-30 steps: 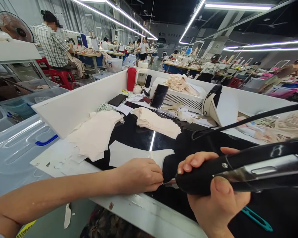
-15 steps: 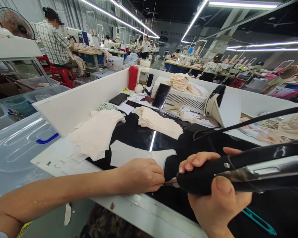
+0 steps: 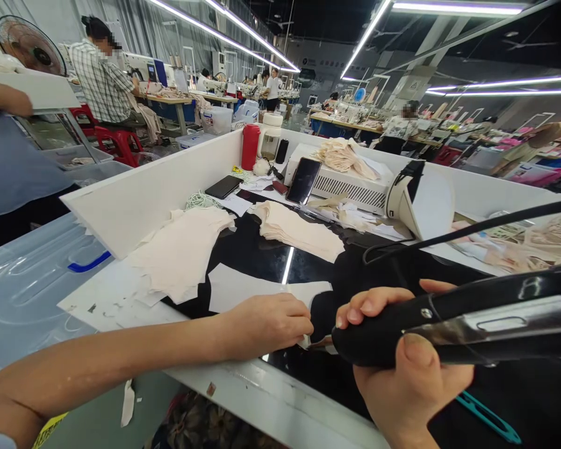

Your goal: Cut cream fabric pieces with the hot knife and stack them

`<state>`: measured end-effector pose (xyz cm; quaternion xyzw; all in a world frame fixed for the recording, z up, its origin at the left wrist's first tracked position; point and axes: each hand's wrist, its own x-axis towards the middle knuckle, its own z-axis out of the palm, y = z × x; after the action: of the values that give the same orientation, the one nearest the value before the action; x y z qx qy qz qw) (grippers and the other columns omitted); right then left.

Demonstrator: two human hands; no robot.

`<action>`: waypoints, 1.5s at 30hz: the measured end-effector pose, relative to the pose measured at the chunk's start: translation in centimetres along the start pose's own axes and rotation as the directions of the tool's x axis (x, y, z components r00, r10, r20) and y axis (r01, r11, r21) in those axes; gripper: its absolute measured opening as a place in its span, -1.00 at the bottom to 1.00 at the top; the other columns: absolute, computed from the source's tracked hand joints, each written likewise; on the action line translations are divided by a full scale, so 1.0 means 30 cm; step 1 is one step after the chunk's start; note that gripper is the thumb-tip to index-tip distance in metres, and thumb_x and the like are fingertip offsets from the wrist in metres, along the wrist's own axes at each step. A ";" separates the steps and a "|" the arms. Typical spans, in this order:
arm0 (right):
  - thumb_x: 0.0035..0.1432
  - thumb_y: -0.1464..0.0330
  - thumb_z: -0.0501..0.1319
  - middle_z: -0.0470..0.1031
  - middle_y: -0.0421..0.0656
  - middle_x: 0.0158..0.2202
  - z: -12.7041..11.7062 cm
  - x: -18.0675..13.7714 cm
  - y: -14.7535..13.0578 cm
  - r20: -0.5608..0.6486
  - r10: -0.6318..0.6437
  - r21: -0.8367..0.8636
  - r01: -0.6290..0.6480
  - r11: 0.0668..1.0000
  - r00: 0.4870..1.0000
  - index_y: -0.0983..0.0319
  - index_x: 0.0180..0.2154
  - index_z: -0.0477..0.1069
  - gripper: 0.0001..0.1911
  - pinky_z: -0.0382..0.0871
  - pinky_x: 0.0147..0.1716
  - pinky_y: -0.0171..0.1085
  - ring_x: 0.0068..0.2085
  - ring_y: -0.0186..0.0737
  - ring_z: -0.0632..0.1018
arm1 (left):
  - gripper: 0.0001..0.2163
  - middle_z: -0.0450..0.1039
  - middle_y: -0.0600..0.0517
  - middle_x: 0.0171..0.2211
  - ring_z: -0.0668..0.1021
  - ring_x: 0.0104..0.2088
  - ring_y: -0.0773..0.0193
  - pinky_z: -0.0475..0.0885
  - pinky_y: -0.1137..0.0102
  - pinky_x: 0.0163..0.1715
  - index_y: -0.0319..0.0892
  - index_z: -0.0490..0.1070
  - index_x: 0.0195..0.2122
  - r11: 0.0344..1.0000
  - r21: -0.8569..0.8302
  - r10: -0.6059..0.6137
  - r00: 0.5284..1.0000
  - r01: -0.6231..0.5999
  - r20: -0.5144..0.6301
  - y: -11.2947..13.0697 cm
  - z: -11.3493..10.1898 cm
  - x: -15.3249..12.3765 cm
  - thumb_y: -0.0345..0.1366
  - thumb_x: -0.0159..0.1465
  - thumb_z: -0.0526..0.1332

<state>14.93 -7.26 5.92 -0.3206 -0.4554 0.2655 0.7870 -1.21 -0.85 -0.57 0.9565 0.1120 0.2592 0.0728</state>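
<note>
My right hand (image 3: pixel 411 368) is wrapped round a black hand-held tool (image 3: pixel 449 318) with a silver side panel and a narrow metal tip. That tip points left, close to the fingertips of my left hand (image 3: pixel 271 324). The left fingers are pinched together on a white cut piece (image 3: pixel 243 288), which lies on the black glossy work surface (image 3: pixel 262 252). A pale edge shows just under those fingertips; the hand hides the rest. Beyond lie a stack of cream fabric pieces (image 3: pixel 299 231) and a wider cream pile (image 3: pixel 182 249).
A white panel (image 3: pixel 154 181) borders the table. At the back stand a red bottle (image 3: pixel 250 146), a propped phone (image 3: pixel 303 179) and a white vented box (image 3: pixel 346 190). A teal tool (image 3: pixel 489 418) lies at right. A person in blue (image 3: pixel 19 156) is at left.
My left hand has moved slightly up and right, baring a pale edge beside the tool tip. My right hand has hardly moved. A person in blue has come in at left.
</note>
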 end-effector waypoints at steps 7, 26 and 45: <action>0.13 0.15 0.50 0.51 -0.30 -0.42 0.001 0.000 -0.002 0.001 0.012 -0.010 -0.012 1.000 1.000 0.09 0.00 0.38 -0.51 0.46 -0.58 -0.20 -0.51 -0.20 0.51 | -0.86 0.62 0.00 -0.16 0.61 -0.13 0.25 0.50 0.42 -0.06 -0.20 0.48 -0.18 0.999 -0.036 0.037 0.997 -0.035 0.065 0.003 -0.025 0.006 -0.56 0.47 0.23; 0.12 0.18 0.49 0.51 -0.31 -0.44 0.006 0.005 -0.006 0.003 0.009 -0.014 -0.009 1.000 1.000 0.10 -0.02 0.37 -0.53 0.48 -0.59 -0.24 -0.52 -0.23 0.51 | -0.77 0.64 -0.10 -0.14 0.66 -0.11 0.24 0.56 0.38 0.11 -0.28 0.59 0.02 0.965 0.162 0.199 0.978 -0.207 0.061 -0.003 -0.054 -0.031 -0.52 0.54 0.12; 0.13 0.21 0.48 0.53 -0.29 -0.42 0.000 0.000 0.004 -0.007 0.005 0.001 -0.005 1.000 1.000 0.11 0.01 0.39 -0.53 0.51 -0.57 -0.24 -0.49 -0.23 0.51 | -0.75 0.60 -0.11 -0.21 0.62 -0.14 0.22 0.55 0.41 0.06 -0.30 0.58 -0.08 0.908 0.331 0.227 0.966 -0.256 0.124 0.017 -0.063 -0.032 -0.56 0.51 0.09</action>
<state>14.92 -7.18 5.82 -0.3220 -0.4517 0.2666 0.7882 -2.90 -1.43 0.67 0.9708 0.0331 0.2027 -0.1236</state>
